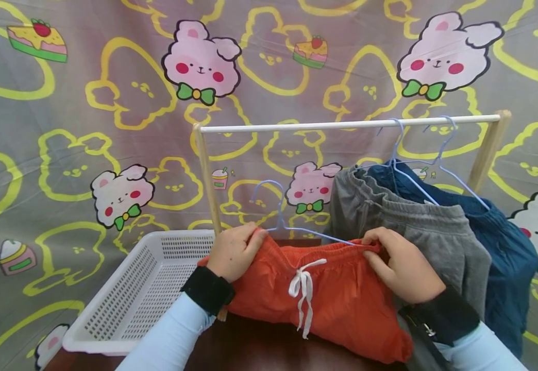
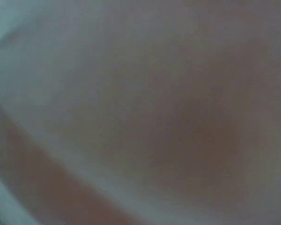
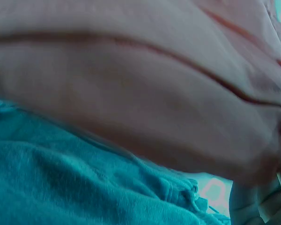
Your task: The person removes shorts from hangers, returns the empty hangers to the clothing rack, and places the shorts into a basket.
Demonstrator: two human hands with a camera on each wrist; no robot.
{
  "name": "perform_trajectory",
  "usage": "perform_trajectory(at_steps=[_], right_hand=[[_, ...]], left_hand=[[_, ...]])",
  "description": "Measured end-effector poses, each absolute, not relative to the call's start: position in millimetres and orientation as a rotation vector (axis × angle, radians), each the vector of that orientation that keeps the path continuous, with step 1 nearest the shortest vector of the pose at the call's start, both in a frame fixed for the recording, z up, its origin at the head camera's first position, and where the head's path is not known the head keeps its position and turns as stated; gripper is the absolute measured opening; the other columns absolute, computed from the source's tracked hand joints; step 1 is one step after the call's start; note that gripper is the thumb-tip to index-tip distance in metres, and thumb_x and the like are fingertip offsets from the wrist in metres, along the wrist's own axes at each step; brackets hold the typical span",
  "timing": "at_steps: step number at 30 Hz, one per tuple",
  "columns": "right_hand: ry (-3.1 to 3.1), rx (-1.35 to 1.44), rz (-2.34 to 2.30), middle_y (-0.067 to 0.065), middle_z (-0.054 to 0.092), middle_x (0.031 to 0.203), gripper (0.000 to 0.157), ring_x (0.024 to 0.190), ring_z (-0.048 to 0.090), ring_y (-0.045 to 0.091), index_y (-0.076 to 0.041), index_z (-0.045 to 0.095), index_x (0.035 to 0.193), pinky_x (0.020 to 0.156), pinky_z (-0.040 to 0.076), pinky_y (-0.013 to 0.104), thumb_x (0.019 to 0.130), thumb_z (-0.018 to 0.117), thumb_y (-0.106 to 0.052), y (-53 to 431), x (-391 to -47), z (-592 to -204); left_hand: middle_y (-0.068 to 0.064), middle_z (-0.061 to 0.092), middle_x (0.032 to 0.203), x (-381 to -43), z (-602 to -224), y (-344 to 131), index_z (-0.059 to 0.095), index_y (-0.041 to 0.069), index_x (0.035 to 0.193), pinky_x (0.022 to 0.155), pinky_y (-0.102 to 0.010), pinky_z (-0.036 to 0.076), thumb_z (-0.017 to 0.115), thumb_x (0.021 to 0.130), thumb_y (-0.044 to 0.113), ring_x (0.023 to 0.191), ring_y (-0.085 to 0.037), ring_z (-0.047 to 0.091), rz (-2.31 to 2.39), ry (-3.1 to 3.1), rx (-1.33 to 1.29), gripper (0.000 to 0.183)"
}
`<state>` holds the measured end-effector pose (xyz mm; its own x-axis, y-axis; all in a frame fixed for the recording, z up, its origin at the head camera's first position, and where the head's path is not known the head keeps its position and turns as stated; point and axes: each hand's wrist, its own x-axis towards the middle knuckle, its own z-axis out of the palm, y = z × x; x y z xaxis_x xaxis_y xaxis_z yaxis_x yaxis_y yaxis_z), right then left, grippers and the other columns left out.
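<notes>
Orange shorts (image 1: 343, 293) with a white drawstring bow (image 1: 302, 286) are spread between both hands in the head view. At the left end of the waistband, my left hand (image 1: 234, 252) grips the cloth. My right hand (image 1: 403, 265) pinches the right end, thumb in front. A bluish-purple hanger (image 1: 282, 216) sits inside the waistband, its hook free of the rail; its lower ends are hidden by cloth and hands. Blurred cloth fills the left wrist view. In the right wrist view, the shorts' fabric (image 3: 131, 89) crosses above teal-looking cloth (image 3: 75, 173).
A wooden rack with a white rail (image 1: 297, 126) stands behind. Grey shorts (image 1: 413, 221) and dark blue shorts (image 1: 510, 247) hang on hangers at its right. A white perforated basket (image 1: 111, 345) lies at left on the dark brown table (image 1: 250, 345). Behind hangs a patterned curtain (image 1: 79, 201).
</notes>
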<state>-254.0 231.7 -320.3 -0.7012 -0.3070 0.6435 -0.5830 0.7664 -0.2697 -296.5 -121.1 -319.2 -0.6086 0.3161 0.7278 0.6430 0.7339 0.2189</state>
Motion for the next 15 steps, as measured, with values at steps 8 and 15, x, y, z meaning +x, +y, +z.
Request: perform_trajectory(at_steps=[8, 15], right_hand=[[-2.458, 0.650, 0.612, -0.002, 0.053, 0.085, 0.025, 0.075, 0.049, 0.017, -0.015, 0.059, 0.105, 0.060, 0.044, 0.030, 0.089, 0.077, -0.009, 238.8, -254.1, -313.7], [-2.485, 0.654, 0.586, -0.002, 0.053, 0.083, 0.023, 0.073, 0.050, 0.016, -0.016, 0.057, 0.101, 0.059, 0.044, 0.029, 0.090, 0.076, -0.009, 245.3, -255.3, -312.5]], left_hand=[[0.007, 0.037, 0.062, -297.3, -317.3, -129.7, 0.053, 0.019, 0.077, 0.054, -0.032, 0.037, 0.060, 0.103, 0.034, 0.056, -0.013, 0.043, -0.650, -2.270, -0.689, 0.031], [0.006, 0.041, 0.063, -299.7, -317.1, -136.6, 0.056, 0.018, 0.079, 0.056, -0.033, 0.039, 0.059, 0.103, 0.032, 0.058, -0.015, 0.047, -0.644, -2.255, -0.669, 0.028]])
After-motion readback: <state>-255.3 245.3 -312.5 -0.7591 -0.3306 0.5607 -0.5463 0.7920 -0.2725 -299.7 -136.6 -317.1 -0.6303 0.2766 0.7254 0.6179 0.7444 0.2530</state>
